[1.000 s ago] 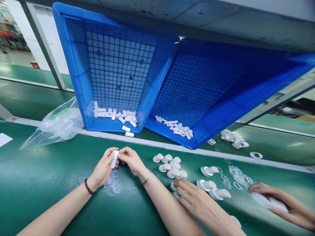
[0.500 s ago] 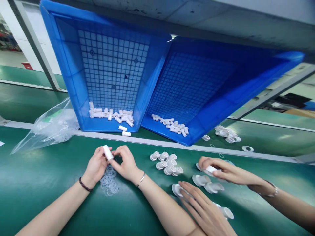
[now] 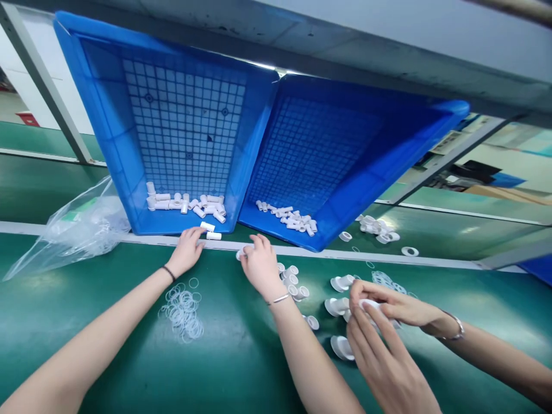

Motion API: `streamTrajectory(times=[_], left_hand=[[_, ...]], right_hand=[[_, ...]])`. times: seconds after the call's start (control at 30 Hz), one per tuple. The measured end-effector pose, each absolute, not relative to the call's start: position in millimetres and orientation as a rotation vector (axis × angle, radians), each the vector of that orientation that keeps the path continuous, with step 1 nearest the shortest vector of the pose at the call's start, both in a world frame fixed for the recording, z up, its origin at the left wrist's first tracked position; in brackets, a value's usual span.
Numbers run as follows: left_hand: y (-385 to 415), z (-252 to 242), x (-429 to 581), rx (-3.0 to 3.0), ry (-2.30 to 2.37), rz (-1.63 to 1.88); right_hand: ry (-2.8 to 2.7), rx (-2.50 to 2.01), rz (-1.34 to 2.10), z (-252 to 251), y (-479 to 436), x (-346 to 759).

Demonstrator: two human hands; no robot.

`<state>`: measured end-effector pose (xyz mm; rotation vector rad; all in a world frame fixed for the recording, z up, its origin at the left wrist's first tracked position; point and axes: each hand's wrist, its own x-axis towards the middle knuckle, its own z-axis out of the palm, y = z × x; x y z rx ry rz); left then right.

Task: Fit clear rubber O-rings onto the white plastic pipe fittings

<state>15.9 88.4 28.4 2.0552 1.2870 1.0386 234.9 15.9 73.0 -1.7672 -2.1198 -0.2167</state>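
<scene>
Our left hand (image 3: 186, 253) lay at the near lip of the left of two blue bins (image 3: 125, 172). Its fingers were loosely open and empty, tips just beside two loose tubes (image 3: 213, 236). Our right hand (image 3: 259, 265) pinched one tube (image 3: 240, 253) just right of them. Rings (image 3: 181, 305) lay between our arms, and a co-worker's two hands (image 3: 383, 322) met among caps (image 3: 340, 283) at right.
</scene>
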Motion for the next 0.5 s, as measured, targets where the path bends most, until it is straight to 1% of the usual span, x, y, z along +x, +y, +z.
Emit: streamTrajectory(times=[0.07, 0.13, 0.23, 0.3, 0.43, 0.5], left_hand=[[120, 27, 18, 2.190, 1.271, 0.984], [142, 26, 23, 2.184, 1.268, 0.966], [156, 26, 28, 2.160, 1.294, 0.951], [154, 29, 26, 2.112, 1.338, 0.972], [125, 37, 11, 1.948, 1.471, 1.074], [102, 40, -1, 1.819, 1.481, 1.144]], right_hand=[[-2.128, -1.904, -0.281, 68, 16, 252], [-2.115, -1.962, -0.318, 66, 13, 260], [-2.062, -1.883, -0.308, 70, 6, 251], [-2.131, -1.730, -0.141, 70, 5, 233], [-2.469, -1.422, 0.443, 55, 11, 184], [-2.533, -1.394, 0.530, 43, 16, 164]])
